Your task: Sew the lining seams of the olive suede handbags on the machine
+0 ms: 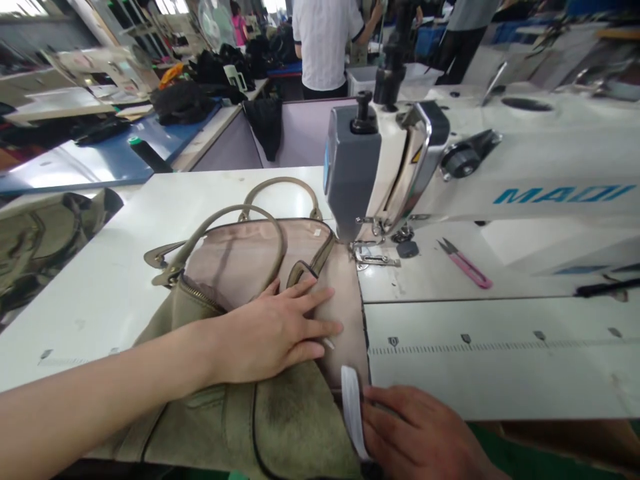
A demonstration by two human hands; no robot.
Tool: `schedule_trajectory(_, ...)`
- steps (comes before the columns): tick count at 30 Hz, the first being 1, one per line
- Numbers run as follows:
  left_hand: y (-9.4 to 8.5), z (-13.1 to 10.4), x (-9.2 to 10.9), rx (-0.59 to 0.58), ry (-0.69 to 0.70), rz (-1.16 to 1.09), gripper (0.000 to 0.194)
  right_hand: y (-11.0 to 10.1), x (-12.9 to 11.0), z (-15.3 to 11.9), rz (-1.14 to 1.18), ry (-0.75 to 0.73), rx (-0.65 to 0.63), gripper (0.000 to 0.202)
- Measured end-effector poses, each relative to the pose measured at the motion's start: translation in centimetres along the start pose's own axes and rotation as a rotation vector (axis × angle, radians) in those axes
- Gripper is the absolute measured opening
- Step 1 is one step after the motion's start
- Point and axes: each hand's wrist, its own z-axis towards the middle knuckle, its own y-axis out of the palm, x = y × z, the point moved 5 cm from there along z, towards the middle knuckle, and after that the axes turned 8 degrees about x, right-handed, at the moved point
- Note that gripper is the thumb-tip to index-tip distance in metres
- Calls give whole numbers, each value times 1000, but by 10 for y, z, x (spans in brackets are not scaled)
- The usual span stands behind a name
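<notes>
An olive-green handbag [295,413] with two looped handles lies across the sewing table, its pinkish lining [345,300] pulled out flat on the right. My left hand [275,327] rests on the bag and lining, fingers spread. At the lower right, my right hand [415,433] has its fingers closed at the lining's edge, right beside a white strip [353,407]; its fingertips are partly hidden. The lining's far right corner lies close to the presser foot [373,257] of the sewing machine [390,167].
Pink-handled thread snips [465,263] lie right of the presser foot. A printed ruler [467,343] runs along the table's front. More olive bag pieces [45,247] lie at the left. Beyond the table, a person in a white shirt [325,47] stands near other workstations.
</notes>
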Motion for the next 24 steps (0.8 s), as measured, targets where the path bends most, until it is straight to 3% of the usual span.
schedule_trajectory(10,-25,13,-2,-164,-52,-153,41,2,28,21,39,-27,-16,42)
schedule_trajectory(13,-30,19,-12,-193,-73,-155,44,5,38,27,46,-41,-46,38)
schedule_trajectory(18,-39,33,-28,-216,21,-190,46,11,57,32,53,-96,-70,32)
schedule_trajectory(24,-43,47,-47,-215,-1,-199,46,17,83,42,1,-125,-80,38)
